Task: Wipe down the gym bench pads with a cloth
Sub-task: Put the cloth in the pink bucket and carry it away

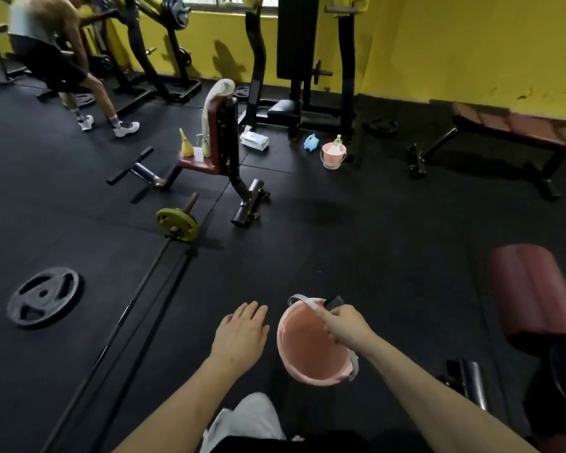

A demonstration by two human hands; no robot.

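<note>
Head view: wiping not yet begun, right hand (pixel 342 323) fingers clamped on pink plastic bucket (pixel 311 348) handle, left hand (pixel 241 335) fingers spread, empty; dark-red bench pad (pixel 533 289) right, no cloth held.

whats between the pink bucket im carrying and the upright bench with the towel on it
Head view: only bare black floor mat lies between the carried bucket and the towel-draped bench.
</note>
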